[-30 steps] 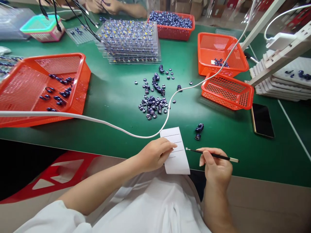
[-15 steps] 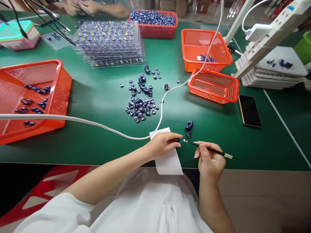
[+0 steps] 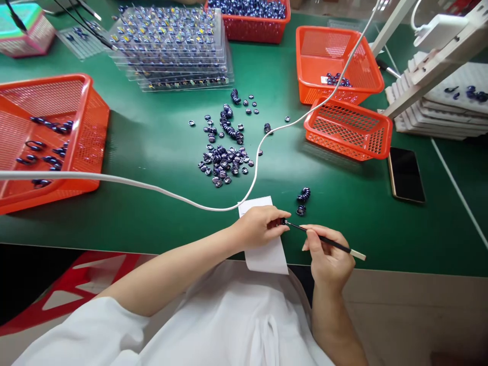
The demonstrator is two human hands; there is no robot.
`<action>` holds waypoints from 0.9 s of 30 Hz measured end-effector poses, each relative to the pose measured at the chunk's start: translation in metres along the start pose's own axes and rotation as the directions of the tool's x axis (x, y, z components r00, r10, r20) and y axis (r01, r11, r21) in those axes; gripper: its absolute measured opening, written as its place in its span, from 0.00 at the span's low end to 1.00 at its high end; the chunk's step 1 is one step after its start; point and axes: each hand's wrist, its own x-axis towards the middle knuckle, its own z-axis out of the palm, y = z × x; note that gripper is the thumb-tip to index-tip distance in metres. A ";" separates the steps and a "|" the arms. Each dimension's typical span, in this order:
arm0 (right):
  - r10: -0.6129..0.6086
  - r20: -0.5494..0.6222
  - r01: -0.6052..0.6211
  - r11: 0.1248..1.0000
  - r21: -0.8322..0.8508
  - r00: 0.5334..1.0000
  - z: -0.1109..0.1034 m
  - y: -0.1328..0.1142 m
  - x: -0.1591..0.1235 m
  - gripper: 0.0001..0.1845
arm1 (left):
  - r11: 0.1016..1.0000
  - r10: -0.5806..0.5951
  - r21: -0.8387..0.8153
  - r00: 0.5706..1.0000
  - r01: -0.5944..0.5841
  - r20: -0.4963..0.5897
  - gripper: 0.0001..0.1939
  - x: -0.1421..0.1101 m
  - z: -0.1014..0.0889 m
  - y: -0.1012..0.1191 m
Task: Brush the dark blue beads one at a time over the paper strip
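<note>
My left hand [image 3: 261,226] rests on a white paper strip [image 3: 263,254] at the near edge of the green table and pinches a small dark blue bead [image 3: 281,221] between thumb and fingers. My right hand [image 3: 330,259] grips a thin black stick [image 3: 331,243] with pale ends, its left tip touching the bead. A short stack of the same beads [image 3: 303,195] lies just beyond the hands. A loose pile of dark blue beads [image 3: 225,163] sits farther out at the table's middle.
A white cable [image 3: 152,189] loops across the table. Orange baskets stand at the left [image 3: 76,96] and right [image 3: 348,129], one [image 3: 337,66] behind. Clear trays of beads [image 3: 171,46] are stacked at the back. A black phone [image 3: 406,174] lies right; white foam trays [image 3: 450,109] far right.
My left hand went from lying flat on the paper to pinching a bead. My right hand brought the stick's tip left until it touches the bead.
</note>
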 end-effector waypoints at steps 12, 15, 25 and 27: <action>-0.028 0.035 0.030 0.998 -0.052 0.999 0.001 -0.001 0.000 0.04 | 1.000 0.012 0.027 0.999 -0.013 0.034 0.13 -0.001 0.001 -0.002; -0.022 0.035 0.025 0.997 -0.070 0.999 0.002 -0.001 -0.001 0.04 | 0.999 0.019 0.027 0.999 -0.020 0.030 0.13 0.000 0.001 -0.002; -0.024 0.050 0.028 0.996 -0.080 0.998 0.002 -0.003 0.000 0.03 | 0.999 0.025 0.038 0.999 -0.026 0.042 0.12 0.000 -0.001 -0.001; -0.026 0.052 0.031 0.995 -0.096 0.998 0.002 -0.003 0.000 0.03 | 0.999 0.025 0.040 0.999 -0.027 0.042 0.12 0.000 -0.001 -0.001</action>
